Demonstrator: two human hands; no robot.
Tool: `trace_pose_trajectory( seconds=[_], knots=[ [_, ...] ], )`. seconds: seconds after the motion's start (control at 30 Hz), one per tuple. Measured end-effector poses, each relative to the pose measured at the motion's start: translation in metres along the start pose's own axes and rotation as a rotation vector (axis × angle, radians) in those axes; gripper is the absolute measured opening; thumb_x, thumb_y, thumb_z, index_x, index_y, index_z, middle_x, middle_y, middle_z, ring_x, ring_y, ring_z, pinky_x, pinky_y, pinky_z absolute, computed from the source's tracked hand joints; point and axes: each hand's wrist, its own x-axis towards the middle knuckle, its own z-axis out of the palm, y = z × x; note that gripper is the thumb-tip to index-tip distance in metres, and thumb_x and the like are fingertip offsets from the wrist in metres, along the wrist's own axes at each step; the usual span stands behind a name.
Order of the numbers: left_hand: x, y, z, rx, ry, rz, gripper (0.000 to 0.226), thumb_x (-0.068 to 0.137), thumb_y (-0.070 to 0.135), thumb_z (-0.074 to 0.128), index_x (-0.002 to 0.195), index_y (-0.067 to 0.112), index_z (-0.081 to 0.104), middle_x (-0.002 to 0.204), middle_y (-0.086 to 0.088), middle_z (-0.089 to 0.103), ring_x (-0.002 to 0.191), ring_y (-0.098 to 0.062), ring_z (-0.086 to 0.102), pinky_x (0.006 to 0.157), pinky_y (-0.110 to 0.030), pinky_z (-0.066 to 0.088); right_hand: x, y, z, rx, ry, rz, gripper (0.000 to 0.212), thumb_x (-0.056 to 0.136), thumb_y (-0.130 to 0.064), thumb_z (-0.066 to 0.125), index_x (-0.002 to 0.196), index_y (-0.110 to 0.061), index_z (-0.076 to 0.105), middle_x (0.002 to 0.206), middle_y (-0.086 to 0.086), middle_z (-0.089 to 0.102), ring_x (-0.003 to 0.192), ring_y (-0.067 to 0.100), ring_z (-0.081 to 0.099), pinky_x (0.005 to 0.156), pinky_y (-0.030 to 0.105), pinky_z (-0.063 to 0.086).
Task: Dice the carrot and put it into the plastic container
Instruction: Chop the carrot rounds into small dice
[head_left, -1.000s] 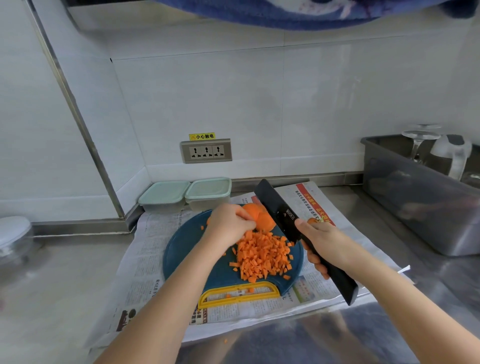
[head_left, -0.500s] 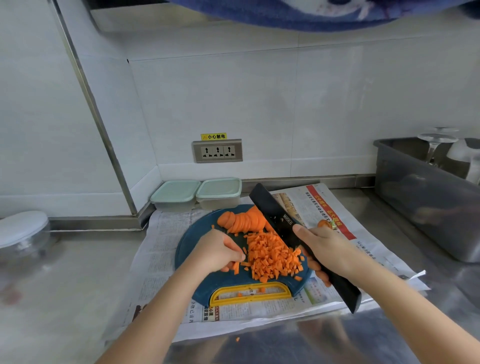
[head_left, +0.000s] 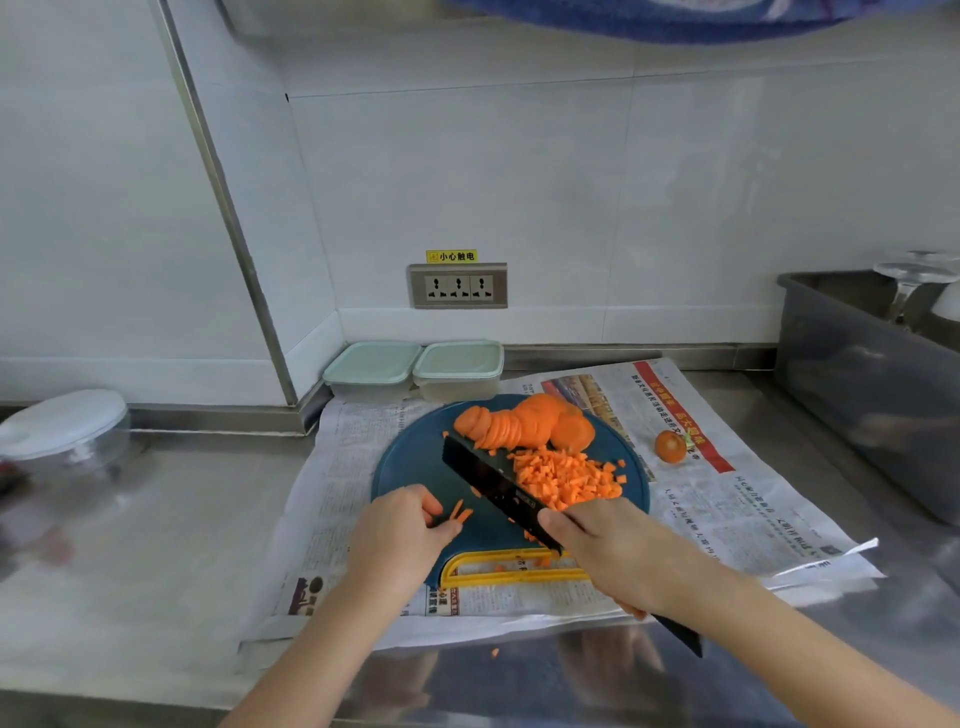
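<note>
Now left hand (head_left: 402, 525): I see it off the slices (head_left: 524, 428), curled loosely over carrot strips (head_left: 460, 512), near-left.
Right hand (head_left: 608, 551): grips knife (head_left: 493, 480), lowered left of dice (head_left: 569, 475); chopping continues.

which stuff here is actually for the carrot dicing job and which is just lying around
For the job:
- knife in the right hand
- left hand
- diced carrot
- carrot slices
- cutting board
- plastic containers, lids on

Lying about:
- carrot end on the newspaper
- wall socket
- grey bin
- lidded glass bowl
</note>
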Motion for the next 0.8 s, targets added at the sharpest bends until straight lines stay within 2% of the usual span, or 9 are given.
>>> trace_pose_trajectory(
  seconds=[0.13,0.3,0.37,0.43,0.53,0.67,0.73,0.8],
  knots=[
    [-0.005,-0.002,0.005,-0.058,0.056,0.008,0.011,0.087,0.031,0.066,0.093,0.022,0.070,0.081,0.014,0.067,0.072,-0.003,0.062,0.065,-0.020,0.051,0.003,-0.003,0.010,-0.037,-0.024,-0.039,0.051,0.101,-0.043,0.036,0.059,-0.015,0.041,0.055,-0.001,0.040,0.048,0.010,0.034,0.053,0.027,0.031],
    [-0.004,-0.004,0.009,-0.054,0.083,0.021,0.011,0.087,0.033,0.067,0.087,0.023,0.070,0.079,0.011,0.067,0.069,-0.004,0.062,0.063,-0.021,0.051,0.008,-0.010,0.011,-0.074,-0.042,-0.051,0.050,0.102,-0.041,0.035,0.059,-0.016,0.042,0.056,-0.001,0.042,0.049,0.011,0.035,0.054,0.029,0.033],
    [-0.005,-0.005,0.011,-0.054,0.096,0.035,0.013,0.086,0.034,0.067,0.084,0.022,0.070,0.077,0.011,0.067,0.067,-0.005,0.061,0.062,-0.022,0.051,0.012,-0.011,0.014,-0.098,-0.053,-0.036,0.049,0.102,-0.041,0.035,0.060,-0.016,0.043,0.057,-0.001,0.043,0.049,0.011,0.037,0.051,0.025,0.032],
    [-0.005,-0.007,0.013,-0.069,0.114,0.050,0.014,0.086,0.034,0.067,0.082,0.021,0.070,0.074,0.010,0.066,0.066,-0.005,0.061,0.062,-0.023,0.051,0.014,-0.013,0.016,-0.125,-0.061,-0.019,0.047,0.103,-0.040,0.033,0.063,-0.017,0.044,0.061,-0.001,0.046,0.052,0.010,0.040,0.050,0.022,0.031],
    [-0.005,-0.008,0.015,-0.094,0.134,0.074,0.012,0.086,0.031,0.068,0.081,0.020,0.070,0.072,0.010,0.065,0.066,-0.006,0.060,0.062,-0.022,0.049,0.016,-0.021,0.019,-0.153,-0.089,-0.007,0.044,0.104,-0.036,0.029,0.066,-0.020,0.042,0.065,0.000,0.048,0.059,0.015,0.046,0.055,0.028,0.035],
    [-0.004,-0.009,0.014,-0.118,0.094,0.099,0.009,0.084,0.030,0.070,0.081,0.022,0.071,0.072,0.012,0.065,0.066,-0.004,0.060,0.064,-0.023,0.050,0.033,-0.030,0.029,-0.178,-0.053,0.042,0.043,0.104,-0.034,0.022,0.081,-0.012,0.050,0.068,0.000,0.045,0.069,0.021,0.052,0.058,0.029,0.041],
    [-0.005,-0.009,0.014,-0.152,0.072,0.088,0.009,0.084,0.030,0.070,0.083,0.022,0.073,0.075,0.010,0.068,0.069,-0.004,0.062,0.067,-0.026,0.052,0.038,-0.033,0.032,-0.194,-0.065,0.048,0.044,0.105,-0.035,0.021,0.077,-0.013,0.047,0.068,0.001,0.045,0.065,0.020,0.052,0.047,0.023,0.042],
    [-0.007,-0.010,0.014,-0.200,0.069,0.064,0.009,0.084,0.030,0.070,0.084,0.022,0.074,0.076,0.009,0.071,0.070,-0.005,0.064,0.069,-0.029,0.054,0.039,-0.034,0.027,-0.124,-0.079,0.060,0.045,0.104,-0.038,0.025,0.074,-0.013,0.047,0.065,0.002,0.046,0.049,0.013,0.046,0.030,0.014,0.034]
  ],
)
